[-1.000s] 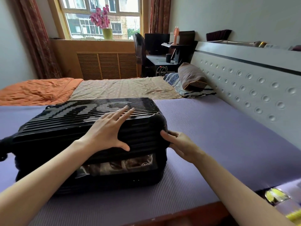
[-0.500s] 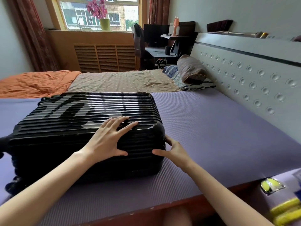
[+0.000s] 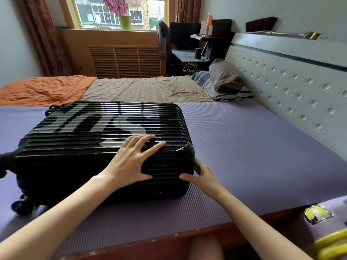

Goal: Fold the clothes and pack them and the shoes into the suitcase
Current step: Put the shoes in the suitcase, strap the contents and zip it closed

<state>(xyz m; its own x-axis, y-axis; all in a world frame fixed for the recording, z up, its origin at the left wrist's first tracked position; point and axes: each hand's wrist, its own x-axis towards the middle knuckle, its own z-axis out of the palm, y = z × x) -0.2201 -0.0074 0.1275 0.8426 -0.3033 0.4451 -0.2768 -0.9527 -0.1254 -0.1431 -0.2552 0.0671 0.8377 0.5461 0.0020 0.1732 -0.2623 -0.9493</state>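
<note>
A black ribbed hard-shell suitcase (image 3: 84,139) lies flat and closed on the purple mat (image 3: 253,156). Its wheels stick out at the left end. My left hand (image 3: 131,162) presses flat on the lid near the right front corner, fingers spread. My right hand (image 3: 202,175) is at that right front corner, thumb on the front face and fingers round the side, low at the seam. No clothes or shoes are in sight; the inside of the case is hidden.
The grey headboard (image 3: 300,87) runs along the right. A brown pillow (image 3: 225,76) and an orange blanket (image 3: 43,89) lie farther back on the bed. The wooden bed edge (image 3: 169,239) is close in front of me. Yellow-striped objects (image 3: 330,243) sit at the lower right.
The lid has come down: the gap that showed packed items a second ago is gone. My left hand slid toward the front corner and my right hand moved down the side.
</note>
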